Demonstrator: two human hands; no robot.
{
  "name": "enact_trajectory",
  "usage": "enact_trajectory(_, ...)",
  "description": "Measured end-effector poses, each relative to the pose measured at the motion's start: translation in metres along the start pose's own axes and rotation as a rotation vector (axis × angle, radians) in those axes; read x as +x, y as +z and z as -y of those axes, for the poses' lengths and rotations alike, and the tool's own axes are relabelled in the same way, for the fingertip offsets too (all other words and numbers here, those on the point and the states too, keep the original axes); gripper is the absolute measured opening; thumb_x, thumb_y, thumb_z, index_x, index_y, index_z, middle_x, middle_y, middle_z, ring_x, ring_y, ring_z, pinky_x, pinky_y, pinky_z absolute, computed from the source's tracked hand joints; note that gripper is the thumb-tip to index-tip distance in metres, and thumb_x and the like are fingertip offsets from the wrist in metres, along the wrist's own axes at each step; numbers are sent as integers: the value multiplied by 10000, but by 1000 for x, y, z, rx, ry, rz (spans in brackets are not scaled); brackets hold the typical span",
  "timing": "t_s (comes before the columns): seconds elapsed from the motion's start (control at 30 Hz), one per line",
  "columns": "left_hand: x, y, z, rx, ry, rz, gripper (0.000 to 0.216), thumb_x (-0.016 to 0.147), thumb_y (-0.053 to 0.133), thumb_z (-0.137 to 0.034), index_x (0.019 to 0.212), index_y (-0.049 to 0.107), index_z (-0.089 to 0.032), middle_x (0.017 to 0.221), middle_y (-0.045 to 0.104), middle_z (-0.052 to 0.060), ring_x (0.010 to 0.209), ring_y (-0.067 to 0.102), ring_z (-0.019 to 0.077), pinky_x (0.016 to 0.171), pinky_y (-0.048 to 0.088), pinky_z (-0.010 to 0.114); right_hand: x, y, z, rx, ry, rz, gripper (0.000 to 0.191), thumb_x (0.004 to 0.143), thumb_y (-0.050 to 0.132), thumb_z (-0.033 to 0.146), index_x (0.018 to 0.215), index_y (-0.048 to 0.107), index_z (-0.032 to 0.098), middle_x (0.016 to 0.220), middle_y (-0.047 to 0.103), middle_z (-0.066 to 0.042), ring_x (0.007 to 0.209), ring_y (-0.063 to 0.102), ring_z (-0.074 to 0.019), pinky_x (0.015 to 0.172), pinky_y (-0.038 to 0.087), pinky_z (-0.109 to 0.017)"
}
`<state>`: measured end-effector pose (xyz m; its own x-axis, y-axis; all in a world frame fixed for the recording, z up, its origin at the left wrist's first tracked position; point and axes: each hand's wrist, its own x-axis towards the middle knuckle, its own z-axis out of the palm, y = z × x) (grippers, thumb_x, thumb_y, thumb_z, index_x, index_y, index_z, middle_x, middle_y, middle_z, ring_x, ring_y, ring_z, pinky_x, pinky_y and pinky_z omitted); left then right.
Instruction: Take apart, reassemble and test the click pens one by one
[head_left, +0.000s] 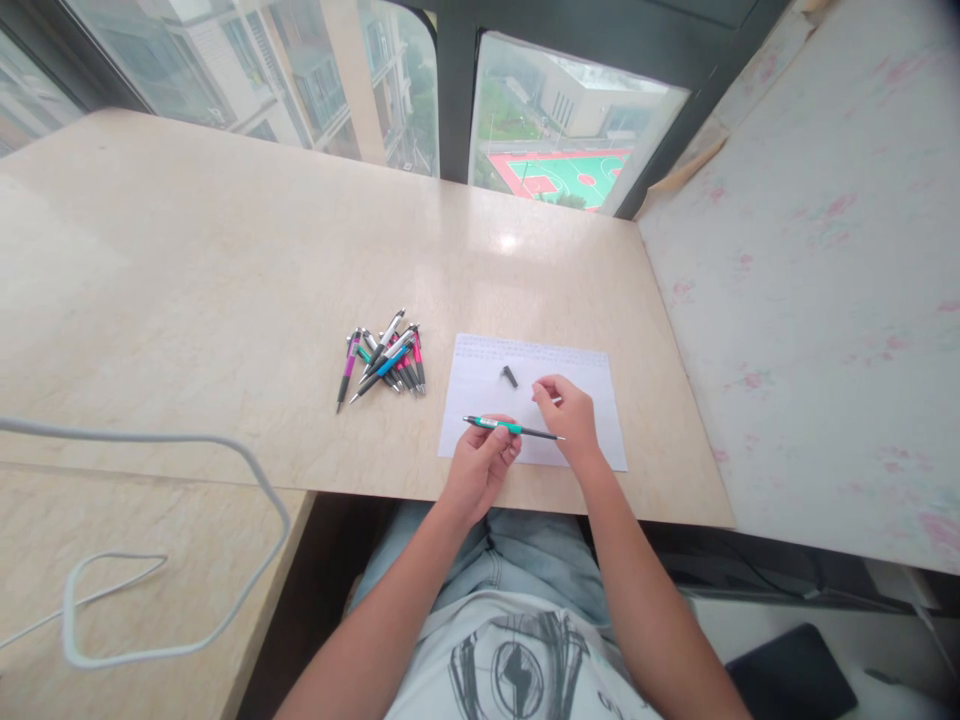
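Note:
My left hand (pixel 484 465) is closed around the green barrel of a ballpoint pen (pixel 491 425). The pen's front section is off, so its thin dark refill sticks out to the right, with the tip close to my right wrist. Thumb and fingertips of my right hand (pixel 566 410) are pinched together above the paper; whatever is between them is too small to make out. A short black pen grip (pixel 510 376) lies loose on the white sheet of paper (pixel 465 400), left of my right fingertips. Lines of writing run along the sheet's far edge.
A pile of click pens (pixel 386 355) in several colours lies left of the paper. A white cable (pixel 187 438) loops over the lower left surface. The stone-look tabletop (pixel 225 270) reaches the windows; a flowered wall (pixel 810 300) bounds it at right.

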<state>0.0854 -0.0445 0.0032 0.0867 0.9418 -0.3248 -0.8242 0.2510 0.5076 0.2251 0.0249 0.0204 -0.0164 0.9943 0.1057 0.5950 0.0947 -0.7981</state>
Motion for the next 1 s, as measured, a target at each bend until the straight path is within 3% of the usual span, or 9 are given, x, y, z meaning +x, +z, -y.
enact_trajectory(0.13, 0, 0, 1, -10, 5, 2, 200, 752, 794, -248, 900, 717, -139, 793, 674, 31, 701, 611, 93, 711, 492, 225, 20, 27, -2, -333, -85, 18, 191, 836, 617, 320, 969, 664, 191, 887, 656, -69, 828, 600, -213, 735, 464, -328)
enact_trajectory(0.27, 0, 0, 1, -9, 9, 0, 191, 756, 789, -236, 901, 716, -136, 791, 674, 31, 702, 613, 96, 699, 488, 220, 24, 34, 0, -446, -119, -10, 129, 848, 593, 276, 918, 670, 199, 970, 635, -100, 976, 568, -259, 772, 468, -351)
enact_trajectory(0.37, 0, 0, 1, -3, 5, 2, 198, 759, 787, -241, 908, 718, -131, 777, 669, 31, 699, 611, 94, 698, 486, 219, 17, 21, -4, -356, -82, -72, 119, 856, 568, 241, 886, 669, 186, 970, 660, -99, 934, 593, -250, 788, 478, -367)
enact_trajectory(0.47, -1, 0, 0, 3, -1, -1, 192, 763, 785, -244, 903, 718, -131, 768, 664, 29, 692, 605, 89, 699, 484, 217, -5, -7, -11, -95, 41, -54, 169, 881, 566, 308, 937, 670, 186, 921, 699, -70, 785, 639, -204, 704, 509, -340)
enact_trajectory(0.7, 0, -1, 2, 12, 4, -16, 195, 740, 805, -238, 887, 722, -138, 804, 668, 28, 697, 600, 80, 699, 487, 207, -75, -71, -23, 186, 222, -15, 232, 817, 699, 399, 963, 701, 219, 916, 705, -51, 836, 653, -205, 734, 535, -329)
enact_trajectory(0.83, 2, -1, 3, 27, 30, -30, 179, 745, 799, -232, 879, 724, -140, 859, 679, 36, 715, 604, 79, 709, 496, 207, -86, -82, -19, 208, 200, -61, 208, 823, 704, 383, 962, 702, 228, 935, 703, -46, 839, 653, -200, 763, 539, -334)
enact_trajectory(1.0, 3, -1, 4, 60, 53, -23, 183, 747, 797, -234, 884, 725, -135, 858, 679, 40, 710, 604, 81, 706, 495, 211, -80, -76, -6, 185, 102, -39, 160, 842, 676, 353, 934, 698, 224, 951, 703, -51, 831, 647, -197, 714, 544, -318)
